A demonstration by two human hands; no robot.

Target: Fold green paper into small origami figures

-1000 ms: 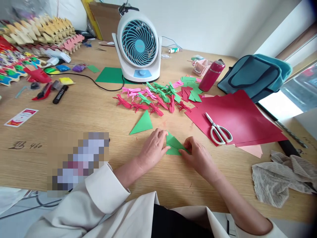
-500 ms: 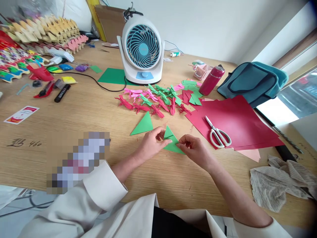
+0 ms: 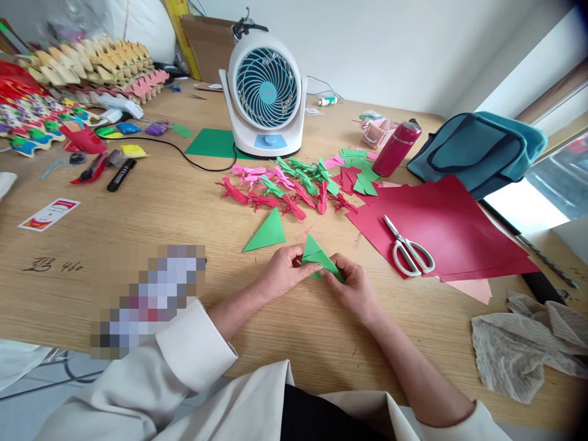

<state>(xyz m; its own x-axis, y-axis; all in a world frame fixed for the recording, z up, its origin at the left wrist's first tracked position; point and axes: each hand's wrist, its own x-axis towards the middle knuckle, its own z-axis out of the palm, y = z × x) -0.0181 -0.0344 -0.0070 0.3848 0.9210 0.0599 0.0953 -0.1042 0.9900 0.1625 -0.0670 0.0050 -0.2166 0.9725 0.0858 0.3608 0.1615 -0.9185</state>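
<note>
Between my two hands is a folded green paper triangle (image 3: 315,250), its point facing away from me and a dark crease line across it. My left hand (image 3: 285,269) pinches its left side, thumb on top. On the right side my right hand (image 3: 351,285) grips the paper, thumb across the front and fingers behind. A second green paper triangle (image 3: 266,231) lies flat on the table just beyond my left hand. Farther back are several small folded paper figures (image 3: 294,184) in red, green and pink.
White-handled scissors (image 3: 410,251) rest on red paper sheets (image 3: 463,229) at the right. Behind stand a white fan (image 3: 267,92), a red bottle (image 3: 397,149) and a blue bag (image 3: 478,153). A crumpled cloth (image 3: 509,349) lies right; a black marker (image 3: 121,174) lies left.
My right hand has shifted its hold, its thumb now nearer the paper's middle and close to my left thumb. The second triangle lies where it was; the view has shifted slightly.
</note>
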